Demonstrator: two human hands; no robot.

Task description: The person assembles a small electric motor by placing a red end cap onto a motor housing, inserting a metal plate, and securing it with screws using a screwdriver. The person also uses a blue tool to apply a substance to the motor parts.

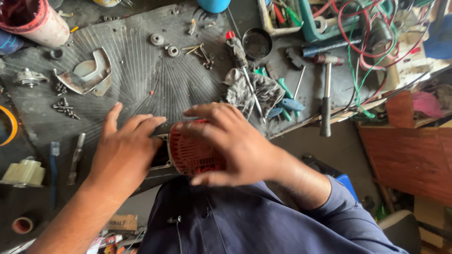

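A red vented plastic cover (192,153) on a dark machine body sits at the near edge of the workbench, close to my chest. My right hand (233,141) lies over the cover's right side, fingers curled around its top and bottom edges. My left hand (123,150) presses flat against the dark part just left of the cover, fingers pointing right. Most of the machine body is hidden under both hands.
A ribbed black rubber mat (141,70) covers the bench, carrying a grey metal housing (87,75), loose screws (63,108), washers (165,44) and a dirty rag (249,91). Screwdrivers (285,94), a hammer (326,94) and tangled wires (372,33) lie right. A red-rimmed bucket (33,19) stands far left.
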